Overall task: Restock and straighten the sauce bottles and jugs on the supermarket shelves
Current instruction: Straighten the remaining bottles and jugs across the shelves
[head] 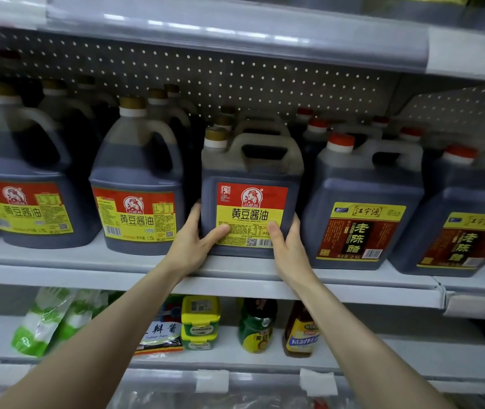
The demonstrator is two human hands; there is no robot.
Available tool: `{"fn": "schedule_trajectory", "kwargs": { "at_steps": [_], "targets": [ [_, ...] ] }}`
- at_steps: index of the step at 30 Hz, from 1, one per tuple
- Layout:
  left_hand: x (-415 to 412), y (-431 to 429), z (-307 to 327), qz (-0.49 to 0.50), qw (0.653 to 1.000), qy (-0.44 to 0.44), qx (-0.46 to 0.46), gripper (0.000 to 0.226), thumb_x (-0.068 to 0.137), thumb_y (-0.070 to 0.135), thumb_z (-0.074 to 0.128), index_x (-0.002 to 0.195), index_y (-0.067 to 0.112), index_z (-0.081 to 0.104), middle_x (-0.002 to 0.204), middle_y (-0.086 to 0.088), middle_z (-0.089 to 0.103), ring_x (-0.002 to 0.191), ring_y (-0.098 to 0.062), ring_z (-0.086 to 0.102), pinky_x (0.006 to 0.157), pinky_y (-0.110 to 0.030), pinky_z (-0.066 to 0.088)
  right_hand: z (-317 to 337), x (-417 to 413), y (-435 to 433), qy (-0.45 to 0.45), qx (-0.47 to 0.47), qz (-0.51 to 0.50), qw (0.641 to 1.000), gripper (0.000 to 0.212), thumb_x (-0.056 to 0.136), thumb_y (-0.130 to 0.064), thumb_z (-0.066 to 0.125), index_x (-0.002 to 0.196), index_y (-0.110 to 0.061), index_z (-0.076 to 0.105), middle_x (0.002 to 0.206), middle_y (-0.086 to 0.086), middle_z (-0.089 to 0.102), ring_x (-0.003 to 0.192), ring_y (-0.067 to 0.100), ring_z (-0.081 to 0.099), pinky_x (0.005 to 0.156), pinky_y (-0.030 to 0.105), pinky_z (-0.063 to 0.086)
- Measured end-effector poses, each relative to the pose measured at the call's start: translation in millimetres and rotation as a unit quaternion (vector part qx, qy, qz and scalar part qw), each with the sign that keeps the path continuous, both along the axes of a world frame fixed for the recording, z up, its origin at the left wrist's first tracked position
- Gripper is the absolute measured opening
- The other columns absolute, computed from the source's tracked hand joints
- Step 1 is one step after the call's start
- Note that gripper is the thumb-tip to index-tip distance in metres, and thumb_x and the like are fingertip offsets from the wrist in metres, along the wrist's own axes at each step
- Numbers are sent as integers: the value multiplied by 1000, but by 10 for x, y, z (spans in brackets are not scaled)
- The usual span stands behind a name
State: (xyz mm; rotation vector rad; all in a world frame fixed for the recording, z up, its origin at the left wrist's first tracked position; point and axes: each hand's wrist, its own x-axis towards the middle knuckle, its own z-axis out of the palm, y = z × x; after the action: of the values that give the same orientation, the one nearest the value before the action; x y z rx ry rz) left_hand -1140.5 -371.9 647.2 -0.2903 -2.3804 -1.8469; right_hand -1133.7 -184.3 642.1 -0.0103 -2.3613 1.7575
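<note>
A square dark soy sauce jug (251, 175) with a gold cap and a red and yellow label stands at the front of the middle shelf (93, 261). My left hand (195, 240) grips its lower left corner, thumb across the label. My right hand (287, 246) grips the lower right corner, thumb on the label too. Two round soy sauce jugs (135, 184) (25, 172) with the same label stand to its left. Dark vinegar jugs (362, 202) (453, 214) with red caps stand to its right. More jugs line up behind each row.
The shelf above (235, 33) hangs low over the jug caps. On the lower shelf sit green bags (43, 320), a paste pack (160, 335), stacked yellow-lidded tubs (199, 320), a green bottle (256, 326) and an amber bottle (300, 332). White price tags (211, 380) hang on the lower rail.
</note>
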Motion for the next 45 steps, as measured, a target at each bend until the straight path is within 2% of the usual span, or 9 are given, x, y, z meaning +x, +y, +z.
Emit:
{"fn": "schedule_trajectory", "kwargs": {
  "at_steps": [2, 5, 9, 15, 18, 24, 29, 39, 45],
  "targets": [
    [-18, 12, -14, 1, 1000, -1, 4, 79, 75, 51, 61, 143, 23, 34, 130, 7, 58, 120, -9, 55, 107, -39, 43, -10, -30, -3, 1, 1, -2, 1000, 81, 86, -61, 40, 153, -23, 14, 150, -1, 41, 136, 19, 41, 114, 42, 33],
    [-23, 32, -39, 3, 1000, 4, 9, 78, 75, 50, 60, 143, 24, 34, 129, 7, 58, 118, -8, 55, 106, -35, 44, -22, -63, 7, -2, -1, -1, 1000, 71, 94, -51, 42, 153, -23, 15, 148, -1, 43, 134, 18, 42, 113, 39, 34],
    [-23, 42, -61, -2, 1000, 4, 6, 79, 77, 49, 59, 146, 25, 30, 130, 8, 57, 118, -7, 55, 104, -29, 43, -26, -45, 17, 6, -1, 2, 1000, 85, 81, -63, 40, 153, -23, 16, 148, -3, 44, 134, 16, 43, 113, 39, 34],
    [-29, 47, -63, -9, 1000, -4, 8, 74, 83, 44, 57, 146, 23, 27, 129, 7, 56, 116, -5, 54, 99, -23, 41, -26, -36, 0, -5, -7, 9, 1000, 92, 76, -68, 40, 153, -24, 15, 150, -4, 41, 137, 15, 39, 115, 41, 32],
    [-37, 46, -66, -10, 1000, -7, 9, 65, 90, 35, 56, 146, 23, 27, 129, 7, 55, 116, -6, 53, 99, -22, 40, -29, -26, -2, 0, -18, 7, 1000, 90, 76, -68, 42, 152, -26, 17, 149, -5, 42, 136, 14, 40, 115, 41, 33],
    [-43, 43, -55, -10, 1000, -4, 8, 60, 90, 36, 56, 143, 25, 31, 128, 7, 55, 118, -9, 53, 102, -26, 40, -50, -10, -7, 12, -25, -3, 1000, 89, 76, -69, 45, 151, -28, 22, 145, -6, 46, 132, 13, 44, 113, 42, 36],
    [11, 49, -58, -10, 1000, 11, 4, 75, 78, 49, 56, 144, 23, 31, 131, 5, 55, 119, -9, 53, 104, -29, 41, -54, -13, -6, 11, -27, -4, 1000, 87, 77, -68, 44, 151, -29, 22, 145, -8, 47, 132, 13, 44, 113, 42, 35],
    [25, 18, -22, -22, 1000, -8, -9, 80, 77, 54, 55, 146, 25, 27, 135, 6, 54, 124, -11, 51, 111, -38, 38, -18, 27, -25, 8, -24, -9, 1000, 87, 78, -67, 44, 151, -27, 22, 146, -8, 46, 133, 12, 43, 114, 41, 34],
    [33, 33, -18, -22, 1000, -14, -10, 77, 79, 50, 55, 146, 24, 27, 134, 5, 53, 124, -11, 51, 109, -33, 39, -14, 43, -27, 5, -20, -10, 1000, 84, 78, -65, 43, 151, -29, 22, 144, -9, 47, 132, 13, 44, 113, 39, 35]
  ]
}}
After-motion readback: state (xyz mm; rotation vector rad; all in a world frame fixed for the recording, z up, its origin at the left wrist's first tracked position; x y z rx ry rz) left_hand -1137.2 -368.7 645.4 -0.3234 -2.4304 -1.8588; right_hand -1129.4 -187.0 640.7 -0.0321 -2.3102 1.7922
